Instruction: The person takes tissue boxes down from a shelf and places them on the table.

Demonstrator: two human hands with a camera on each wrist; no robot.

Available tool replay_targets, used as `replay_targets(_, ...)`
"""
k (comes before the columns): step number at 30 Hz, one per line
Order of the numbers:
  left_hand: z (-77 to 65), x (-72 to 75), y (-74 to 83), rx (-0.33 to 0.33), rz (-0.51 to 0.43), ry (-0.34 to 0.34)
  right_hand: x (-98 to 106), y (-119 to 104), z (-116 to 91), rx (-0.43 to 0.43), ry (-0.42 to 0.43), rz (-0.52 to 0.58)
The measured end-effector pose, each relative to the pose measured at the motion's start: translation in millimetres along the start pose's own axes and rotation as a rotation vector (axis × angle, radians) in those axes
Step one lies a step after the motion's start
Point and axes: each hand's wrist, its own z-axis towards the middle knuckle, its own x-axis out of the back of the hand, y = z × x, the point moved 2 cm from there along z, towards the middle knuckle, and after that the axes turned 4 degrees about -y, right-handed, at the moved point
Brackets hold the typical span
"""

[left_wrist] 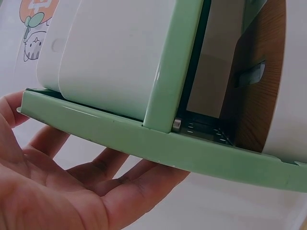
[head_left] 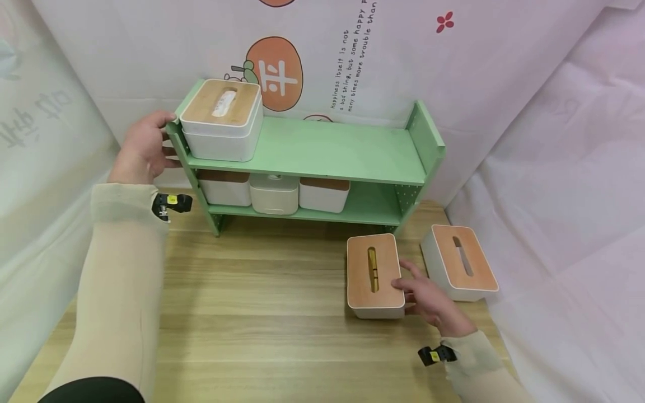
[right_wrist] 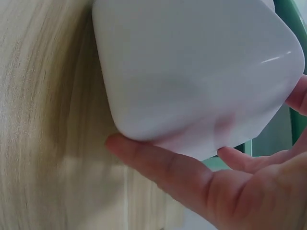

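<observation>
In the head view, my left hand (head_left: 146,143) touches the outer side of a green two-tier shelf (head_left: 322,145) at its upper left end. The left wrist view shows that hand's fingers (left_wrist: 144,184) spread along the outer face of the green side panel (left_wrist: 96,127). My right hand (head_left: 433,299) is at the right side of a white tissue box (head_left: 364,280) with a wood-look lid, its thumb at the lid's edge. Something gold shows in the lid's slot. In the right wrist view, extended fingers (right_wrist: 168,167) lie against the box's white wall (right_wrist: 192,72).
Another tissue box (head_left: 456,263) stands right of my right hand by the white cloth wall. A lidded white box (head_left: 221,134) sits on the upper shelf's left end. Below, the lower tier holds several white boxes (head_left: 274,198). Wood-grain table (head_left: 262,313) spreads in front.
</observation>
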Motion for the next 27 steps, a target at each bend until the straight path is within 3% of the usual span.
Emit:
replay_targets(12, -0.2, 0.0, -0.7, -0.005, -0.010, 0.007, 8, 7, 1, -0.050, 0.088, -0.013)
replay_targets(20, -0.2, 1.3, -1.8, -0.004, -0.006, 0.004, 7, -1, -5, 0.036, 0.143, -0.144)
replay_targets(23, 0.2, 1.4, -1.7, -0.007, -0.009, 0.003, 3, -8, -8, 0.092, 0.195, -0.354)
replay_targets(27, 0.9, 2.0, -1.4, -0.006, -0.020, 0.000, -18, -22, -16, 0.202, 0.330, -0.820)
